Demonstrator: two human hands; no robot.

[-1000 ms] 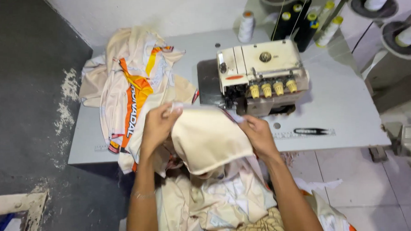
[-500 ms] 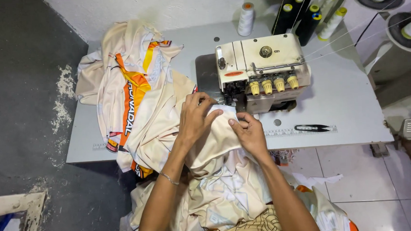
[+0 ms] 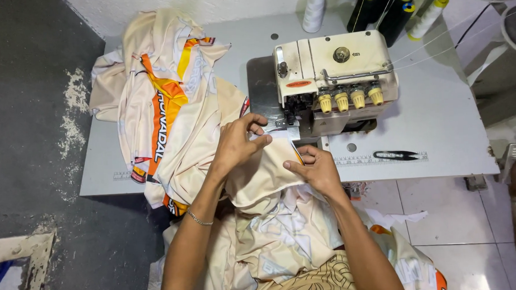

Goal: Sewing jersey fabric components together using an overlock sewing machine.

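**Both hands on cream cloth at the sewing machine**

A grey table [image 3: 440, 127] fills the middle of the scene, with dark floor to its left and pale tiles to its right. On its left half lies a big heap [image 3: 165, 102] of cream garments with orange and yellow stripes, spilling over the near edge. To the right of the heap sits a cream sewing machine [image 3: 332, 74] with four yellow knobs along its front. Behind it, at the far edge, stand thread cones [image 3: 313, 10], one white and a few dark ones, with threads running down to the machine.

The cloth [image 3: 265, 173] being worked is a plain cream piece. It lies at the near edge of the table, just in front of the machine's left end, and hangs down into the person's lap.

The left hand [image 3: 238, 143] rests on top of the cloth, fingers curled and pinching its far edge right beside the machine's foot. The right hand [image 3: 316, 168] grips the cloth's right side, fingers folded over a fold of it. A thin bracelet [image 3: 199, 219] circles the left wrist.

Small black snips [image 3: 395, 155] lie on the table to the right, well apart from both hands.
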